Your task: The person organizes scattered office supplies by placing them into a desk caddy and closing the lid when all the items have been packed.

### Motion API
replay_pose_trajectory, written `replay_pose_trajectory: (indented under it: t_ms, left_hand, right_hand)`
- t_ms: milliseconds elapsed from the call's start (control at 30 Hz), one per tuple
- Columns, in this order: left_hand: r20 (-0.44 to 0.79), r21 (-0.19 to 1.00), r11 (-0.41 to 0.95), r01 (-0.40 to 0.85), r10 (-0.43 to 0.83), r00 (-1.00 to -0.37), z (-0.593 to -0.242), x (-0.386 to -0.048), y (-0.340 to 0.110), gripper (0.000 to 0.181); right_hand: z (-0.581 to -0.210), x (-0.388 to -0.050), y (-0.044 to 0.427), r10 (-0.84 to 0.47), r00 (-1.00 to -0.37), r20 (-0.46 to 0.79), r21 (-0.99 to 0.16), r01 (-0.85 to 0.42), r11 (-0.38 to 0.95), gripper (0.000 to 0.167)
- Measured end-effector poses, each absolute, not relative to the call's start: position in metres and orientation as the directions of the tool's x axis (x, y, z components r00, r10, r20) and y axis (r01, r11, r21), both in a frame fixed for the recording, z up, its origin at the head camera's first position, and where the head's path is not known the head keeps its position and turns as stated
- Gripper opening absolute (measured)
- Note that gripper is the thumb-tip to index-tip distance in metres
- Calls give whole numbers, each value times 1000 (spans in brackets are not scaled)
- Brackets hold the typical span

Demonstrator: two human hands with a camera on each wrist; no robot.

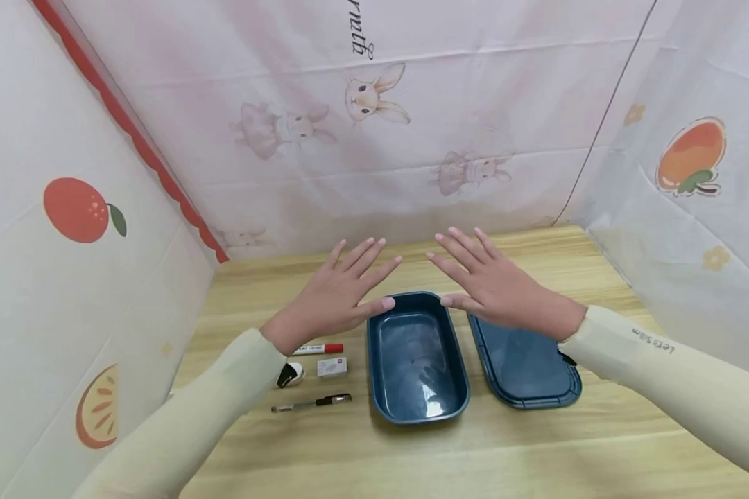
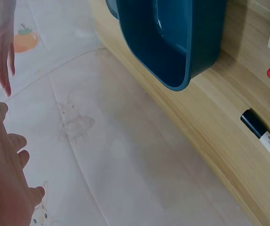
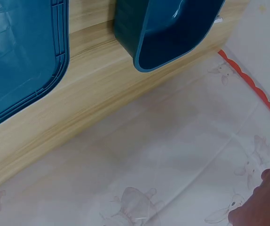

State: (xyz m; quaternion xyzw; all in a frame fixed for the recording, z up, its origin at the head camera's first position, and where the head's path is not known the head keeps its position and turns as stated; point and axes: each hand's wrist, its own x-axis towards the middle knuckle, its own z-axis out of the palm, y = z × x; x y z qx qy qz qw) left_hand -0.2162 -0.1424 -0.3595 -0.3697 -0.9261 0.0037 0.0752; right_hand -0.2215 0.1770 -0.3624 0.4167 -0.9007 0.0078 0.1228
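My left hand [image 1: 343, 294] is held in the air with its fingers spread, over the back left of a dark blue plastic bin [image 1: 374, 374]. My right hand [image 1: 499, 287], fingers also spread, hovers between that bin and its flat blue lid [image 1: 530, 367]. Neither hand holds anything. Left of the bin lie a red-capped marker [image 1: 318, 348], a small white box [image 1: 332, 366], a black-and-white item [image 1: 290, 374] of unclear kind and a black-capped pen [image 1: 312, 403]. A black-capped whiteboard marker [image 2: 266, 139] shows in the left wrist view; my left arm hides it in the head view.
The things lie on a light wooden table [image 1: 412, 461]. A printed cloth [image 1: 349, 201] hangs behind its back edge, with cloth walls to the left and right. Part of a small black thing [image 1: 566, 358] peeks out under my right sleeve by the lid.
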Motion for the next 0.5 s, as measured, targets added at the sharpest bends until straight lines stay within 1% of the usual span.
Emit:
replay_pose_trajectory:
  t_ms: [200,333,500]
  left_hand:
    - [118,-58,731,680,681,-723,-353,-206,-149,70]
    - [126,-53,736,675,675,-726,-354,-204,-151,71]
    - [142,-37,744,667,665,-734,-359,-201,-156,73]
  right_hand:
    - [-355,-211,174,-749,-610,259,69,-762,644,73]
    - [-356,-208,176,-749,-597,288,61,-769,637,72]
    - [-362,-202,175,-747,-604,278,38,-770,636,71]
